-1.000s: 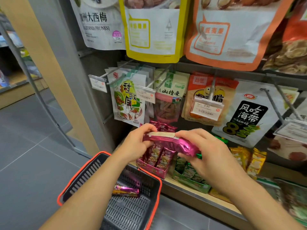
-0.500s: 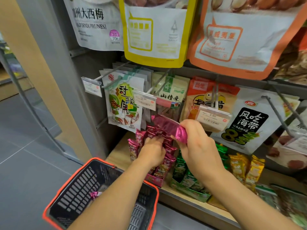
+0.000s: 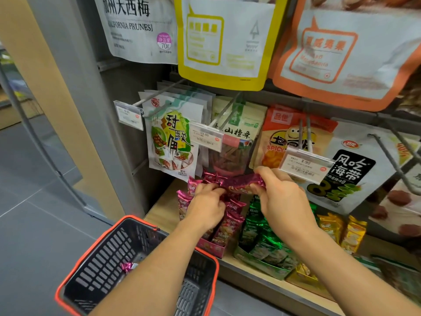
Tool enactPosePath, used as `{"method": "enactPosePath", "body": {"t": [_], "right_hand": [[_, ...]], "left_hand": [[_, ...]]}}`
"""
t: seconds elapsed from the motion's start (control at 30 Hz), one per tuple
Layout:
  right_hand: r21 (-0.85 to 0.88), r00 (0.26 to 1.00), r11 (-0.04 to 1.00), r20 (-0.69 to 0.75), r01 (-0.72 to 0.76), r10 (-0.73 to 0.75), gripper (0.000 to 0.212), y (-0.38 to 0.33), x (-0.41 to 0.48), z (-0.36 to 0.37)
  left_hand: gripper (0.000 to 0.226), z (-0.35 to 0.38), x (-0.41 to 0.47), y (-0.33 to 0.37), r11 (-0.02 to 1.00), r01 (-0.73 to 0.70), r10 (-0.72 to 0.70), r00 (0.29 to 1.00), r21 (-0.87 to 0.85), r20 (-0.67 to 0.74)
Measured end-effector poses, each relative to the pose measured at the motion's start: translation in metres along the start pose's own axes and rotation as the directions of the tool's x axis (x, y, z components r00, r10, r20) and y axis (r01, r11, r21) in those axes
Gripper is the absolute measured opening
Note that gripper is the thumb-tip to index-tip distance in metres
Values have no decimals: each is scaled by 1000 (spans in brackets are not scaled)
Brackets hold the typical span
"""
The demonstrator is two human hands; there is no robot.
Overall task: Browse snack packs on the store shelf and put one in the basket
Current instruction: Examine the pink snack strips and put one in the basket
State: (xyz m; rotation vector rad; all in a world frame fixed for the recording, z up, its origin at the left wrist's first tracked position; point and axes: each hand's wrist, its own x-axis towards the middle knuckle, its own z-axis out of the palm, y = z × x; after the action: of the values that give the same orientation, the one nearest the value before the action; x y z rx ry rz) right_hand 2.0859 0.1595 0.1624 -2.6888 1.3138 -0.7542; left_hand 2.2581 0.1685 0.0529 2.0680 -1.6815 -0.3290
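Two hands pinch the magenta snack pack (image 3: pixel 241 184) above its pink box (image 3: pixel 210 247): the left hand (image 3: pixel 206 206) has rejoined the right hand (image 3: pixel 280 201). Likely still browsing; another pack (image 3: pixel 127 266) lies in the basket (image 3: pixel 109 254).

Shop, apparently: price tags (image 3: pixel 206 139), snack packs (image 3: pixel 172 144)

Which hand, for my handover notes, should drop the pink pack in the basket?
Left, probably: left hand pinches the pink pack, forearm above the basket; right hand grips it farther away.

Left forearm (image 3: pixel 145 274) hides most of the pink pack (image 3: pixel 126 267) in the basket (image 3: pixel 100 258)
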Motion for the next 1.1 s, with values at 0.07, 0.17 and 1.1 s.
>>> {"method": "enactPosePath", "body": {"t": [0.07, 0.17, 1.1], "right_hand": [[-4, 1000, 1000, 20, -9, 9, 24, 1, 0, -1], [-20, 1000, 1000, 26, -13, 13, 24, -3, 7, 1], [269, 981, 944, 66, -191, 180, 32, 1, 46, 32]], "left_hand": [[51, 2, -2, -2, 1000, 9, -10, 999, 12, 40], [57, 3, -3, -2, 1000, 14, -16, 997, 26, 80], [79, 1, 4, -3, 999, 20, -26, 969, 27, 246]]}}
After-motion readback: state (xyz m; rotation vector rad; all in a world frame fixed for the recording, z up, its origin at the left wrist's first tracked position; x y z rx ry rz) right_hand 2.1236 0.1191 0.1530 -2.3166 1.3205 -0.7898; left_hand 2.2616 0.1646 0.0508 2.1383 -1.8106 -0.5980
